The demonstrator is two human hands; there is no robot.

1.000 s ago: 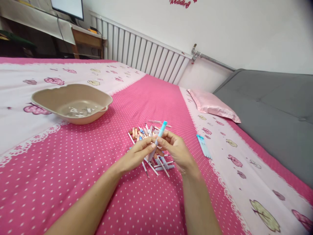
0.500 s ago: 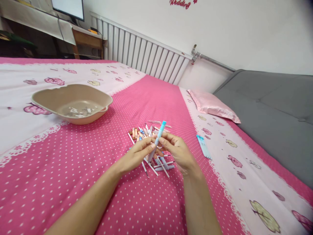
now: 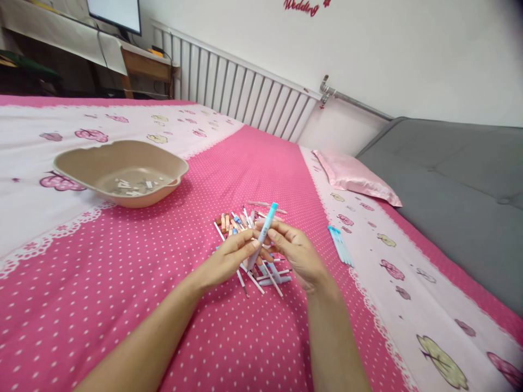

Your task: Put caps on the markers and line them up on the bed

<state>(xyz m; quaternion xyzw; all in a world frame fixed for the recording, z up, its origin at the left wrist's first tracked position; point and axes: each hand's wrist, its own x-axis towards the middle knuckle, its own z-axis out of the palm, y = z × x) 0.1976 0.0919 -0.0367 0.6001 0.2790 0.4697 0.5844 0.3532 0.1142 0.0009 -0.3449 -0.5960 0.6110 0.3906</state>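
A light blue pen [image 3: 265, 227] with a turquoise cap points up and away, pinched from both sides. My left hand [image 3: 229, 260] grips its lower barrel with thumb and fingers closed. My right hand [image 3: 296, 255] holds the barrel just above, fingers curled round it. Under both hands lies a heap of pens [image 3: 245, 228], orange, blue and white, on the pink dotted bedspread [image 3: 163, 283]. Parts of the heap are hidden by my fingers.
A beige shallow basin [image 3: 118, 169] holding small white bits sits to the left. Several blue pens [image 3: 340, 245] lie side by side at the right. A pink pillow [image 3: 355, 177], a grey headboard [image 3: 453, 190] and a white radiator [image 3: 241, 95] stand beyond.
The pen has tilted and slid down a little between my fingers. Both hands stay in place over the heap.
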